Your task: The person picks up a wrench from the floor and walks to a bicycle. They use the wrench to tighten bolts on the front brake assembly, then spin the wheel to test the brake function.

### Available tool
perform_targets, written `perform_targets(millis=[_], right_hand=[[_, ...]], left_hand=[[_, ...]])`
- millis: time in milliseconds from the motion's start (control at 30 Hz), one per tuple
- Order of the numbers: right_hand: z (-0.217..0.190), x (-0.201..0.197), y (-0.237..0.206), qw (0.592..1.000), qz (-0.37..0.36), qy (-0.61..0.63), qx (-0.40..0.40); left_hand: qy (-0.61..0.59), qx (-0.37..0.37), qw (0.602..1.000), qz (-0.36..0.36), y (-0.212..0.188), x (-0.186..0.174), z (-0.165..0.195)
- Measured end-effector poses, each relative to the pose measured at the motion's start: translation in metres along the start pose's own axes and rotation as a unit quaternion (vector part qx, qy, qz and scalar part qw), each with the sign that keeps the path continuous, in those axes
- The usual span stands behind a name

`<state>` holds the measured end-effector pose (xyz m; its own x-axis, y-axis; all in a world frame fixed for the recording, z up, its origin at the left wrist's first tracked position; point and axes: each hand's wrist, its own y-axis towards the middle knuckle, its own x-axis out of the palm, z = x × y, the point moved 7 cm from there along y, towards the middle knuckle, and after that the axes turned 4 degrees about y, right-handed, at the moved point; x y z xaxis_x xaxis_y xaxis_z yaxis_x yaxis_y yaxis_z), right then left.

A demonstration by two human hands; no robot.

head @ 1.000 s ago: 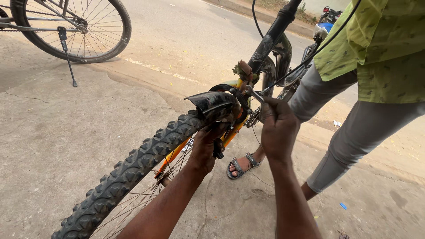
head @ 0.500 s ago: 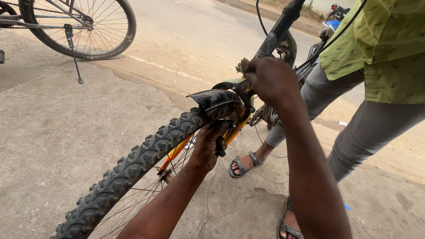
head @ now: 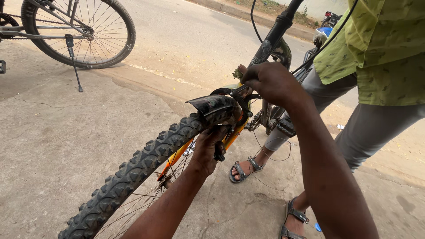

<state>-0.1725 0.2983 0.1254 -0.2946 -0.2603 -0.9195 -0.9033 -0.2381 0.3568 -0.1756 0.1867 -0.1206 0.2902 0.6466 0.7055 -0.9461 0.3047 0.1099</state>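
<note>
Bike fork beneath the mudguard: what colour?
Orange fork, beside the left hand; head view shows it.

Both forearms are bare, with no sleeve in the picture. The left hand, in the lower middle of the frame, and the right hand, in the upper middle, wear no gloves, rings or watch.

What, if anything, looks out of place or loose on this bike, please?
A thin cable dangles in a slack loop below the frame, beside the sandalled foot, attached to nothing visible at its low end. The black mudguard also looks tilted over the knobby tyre, between the left hand and right hand.
</note>
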Motion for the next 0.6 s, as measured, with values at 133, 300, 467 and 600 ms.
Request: perform_targets(millis=[133,300,467,600], right_hand=[[-0.001,0.002,0.038,0.997,-0.065,-0.019,0.037],[-0.013,0.004,0.006,0.995,0.022,-0.073,0.070],[-0.037,0.058,-0.101,0.931,0.345,0.106,0.044],[0.015,0.050,-0.100,0.914,0.337,0.204,0.096]], left_hand=[[0.009,-0.013,1.000,0.012,0.002,-0.003,-0.004],[0.008,0.001,1.000,0.002,0.003,-0.002,-0.005],[-0.007,0.009,1.000,-0.019,-0.001,0.003,0.000],[0.006,0.003,1.000,-0.017,-0.002,0.006,0.003]])
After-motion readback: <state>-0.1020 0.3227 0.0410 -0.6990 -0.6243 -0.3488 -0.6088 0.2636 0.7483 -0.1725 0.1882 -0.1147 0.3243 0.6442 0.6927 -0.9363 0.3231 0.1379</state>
